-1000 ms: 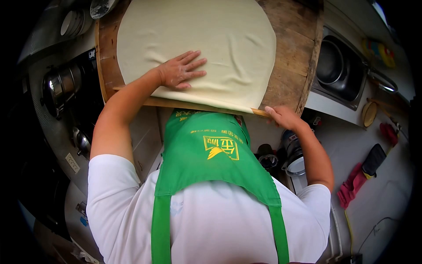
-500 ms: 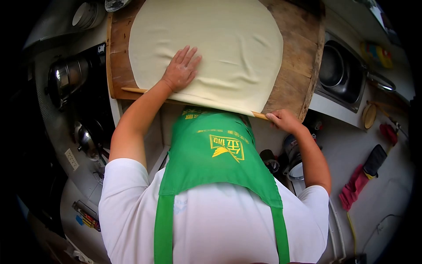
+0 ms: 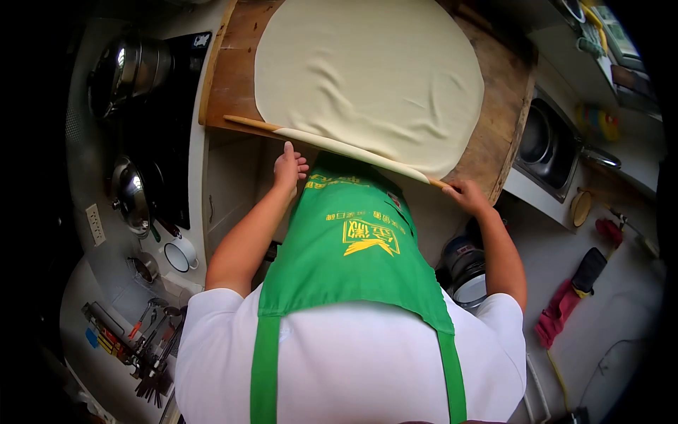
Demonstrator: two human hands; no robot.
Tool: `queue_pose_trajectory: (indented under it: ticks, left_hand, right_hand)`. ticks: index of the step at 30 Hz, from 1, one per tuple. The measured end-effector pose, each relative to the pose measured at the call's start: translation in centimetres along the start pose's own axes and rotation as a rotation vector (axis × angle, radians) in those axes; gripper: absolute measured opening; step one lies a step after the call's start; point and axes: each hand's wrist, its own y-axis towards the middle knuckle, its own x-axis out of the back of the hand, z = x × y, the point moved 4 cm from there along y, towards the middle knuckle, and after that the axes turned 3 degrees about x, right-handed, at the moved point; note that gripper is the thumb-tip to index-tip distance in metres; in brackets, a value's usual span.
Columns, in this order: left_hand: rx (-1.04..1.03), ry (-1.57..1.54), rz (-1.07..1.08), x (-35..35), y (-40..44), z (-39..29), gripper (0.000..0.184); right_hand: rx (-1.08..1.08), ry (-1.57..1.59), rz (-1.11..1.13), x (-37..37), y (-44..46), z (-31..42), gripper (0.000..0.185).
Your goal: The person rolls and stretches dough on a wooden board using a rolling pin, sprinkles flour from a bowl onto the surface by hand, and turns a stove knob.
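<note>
A wide, thin sheet of dough (image 3: 381, 78) lies on the wooden board (image 3: 503, 106), with soft wrinkles across its near half. Its near edge is wrapped round a long rolling pin (image 3: 248, 124), whose bare wooden ends stick out at both sides along the board's front edge. My right hand (image 3: 467, 196) is closed on the pin's right end. In front of the board, just below the pin, my left hand (image 3: 289, 169) is off the dough and holds nothing, its fingers partly bent and apart.
On the left are a black stove (image 3: 176, 120), a steel pot (image 3: 131, 74), a lidded pan (image 3: 132, 194) and a white enamel mug (image 3: 181, 254). Several utensils (image 3: 152, 343) stand lower left. A sink (image 3: 547, 145) sits right of the board. My green apron (image 3: 353, 268) touches the board's front.
My left hand has come off the dough, back and down below the pin. My right hand still grips the pin's end. The whole view has shifted, showing more of the left counter.
</note>
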Motion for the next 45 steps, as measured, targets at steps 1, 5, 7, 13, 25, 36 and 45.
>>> queue_pose_trajectory:
  ticks: [1,5,7,13,25,36,45]
  left_hand:
    - [0.058,-0.098,0.067,-1.2,0.2,0.2,0.074]
    - [0.011,-0.245,0.152,-4.9,-0.4,-1.0,0.069]
    - [0.064,-0.254,0.198,-5.7,-0.1,-0.5,0.067]
    - [0.050,-0.449,0.109,-6.8,0.7,0.1,0.058]
    - [0.071,-0.684,-0.048,-8.6,-2.1,-1.2,0.063]
    - [0.027,-0.675,-0.220,-10.6,-0.1,2.3,0.054]
    - [-0.009,-0.948,-0.113,-10.6,-2.7,2.3,0.055]
  right_hand:
    - [-0.032,0.012,0.008,0.0,-0.2,0.1,0.025]
    - [0.006,-0.077,-0.090,-0.8,-1.4,0.1,0.026]
    - [0.125,-0.244,-0.221,-1.0,-1.8,1.7,0.027]
    - [0.170,-0.374,-0.262,-3.0,-2.1,2.0,0.033]
    - [0.322,-0.039,-0.346,-4.2,-2.8,2.5,0.027]
    - [0.420,-0.171,-0.468,-5.0,-3.6,4.3,0.020]
    - [0.585,-0.356,-0.560,-5.0,-3.5,5.4,0.016]
